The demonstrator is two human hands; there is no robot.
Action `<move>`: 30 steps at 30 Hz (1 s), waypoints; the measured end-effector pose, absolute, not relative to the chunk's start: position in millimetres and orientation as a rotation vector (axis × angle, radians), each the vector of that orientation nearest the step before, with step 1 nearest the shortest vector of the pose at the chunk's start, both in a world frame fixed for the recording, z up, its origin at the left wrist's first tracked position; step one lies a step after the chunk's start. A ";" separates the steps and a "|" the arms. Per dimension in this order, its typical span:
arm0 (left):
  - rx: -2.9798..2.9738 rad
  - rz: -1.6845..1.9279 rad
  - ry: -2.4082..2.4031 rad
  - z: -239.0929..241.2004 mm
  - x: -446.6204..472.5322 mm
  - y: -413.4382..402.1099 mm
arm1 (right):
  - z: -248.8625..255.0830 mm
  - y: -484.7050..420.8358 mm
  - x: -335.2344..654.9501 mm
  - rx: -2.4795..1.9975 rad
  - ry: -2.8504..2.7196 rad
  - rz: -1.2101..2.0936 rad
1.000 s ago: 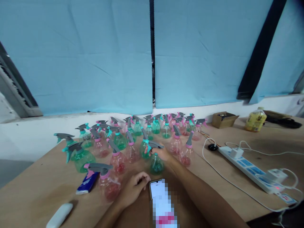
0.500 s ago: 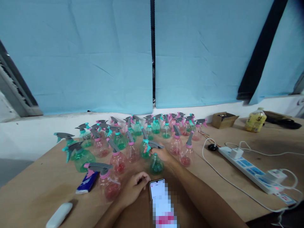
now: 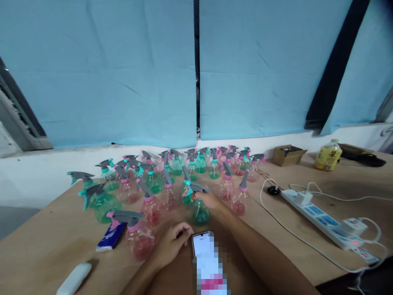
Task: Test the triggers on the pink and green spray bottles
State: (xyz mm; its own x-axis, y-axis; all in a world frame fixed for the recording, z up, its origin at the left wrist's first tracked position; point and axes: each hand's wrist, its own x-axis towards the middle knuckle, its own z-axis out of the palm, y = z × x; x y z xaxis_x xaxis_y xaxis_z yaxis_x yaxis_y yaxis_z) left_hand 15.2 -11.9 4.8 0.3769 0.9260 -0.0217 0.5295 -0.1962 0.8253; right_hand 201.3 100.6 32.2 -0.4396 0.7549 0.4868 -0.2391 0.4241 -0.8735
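Note:
My right hand [image 3: 204, 199] is closed around the neck and trigger of a green spray bottle [image 3: 201, 214] with a grey and turquoise head. That bottle is upright at the front of a group of clear green and pink spray bottles. My left hand [image 3: 178, 237] rests on the table with its fingers curled in and nothing visible in them. Just right of it lies a phone [image 3: 201, 246] with a lit, partly blurred screen. Close on its left stands a pink spray bottle [image 3: 139, 241] with a grey head.
A blue packet [image 3: 111, 237] and a white case [image 3: 74, 278] lie at the left on the wooden table. To the right are a power strip [image 3: 319, 221] with chargers and cables, a cardboard box [image 3: 288, 156] and a yellow-labelled bottle [image 3: 328, 156]. Blue curtains [image 3: 123, 73] hang behind.
The whole view has shifted very slightly. Both hands keep their places, the right one still on the green spray bottle.

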 end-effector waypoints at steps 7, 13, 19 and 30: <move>1.852 0.646 1.241 8.1 16.1 -12.9 | 32.0 100.3 196.9 -0.481 -1.539 1.364; 1.842 0.633 1.268 11.0 17.2 -14.2 | 34.4 97.6 199.0 -0.434 -1.644 1.264; 1.819 0.629 1.252 4.9 15.6 -11.2 | 31.9 99.4 197.0 -0.432 -1.620 1.279; 1.848 0.642 1.240 6.0 15.2 -11.9 | 33.9 95.9 194.6 -0.466 -1.607 1.254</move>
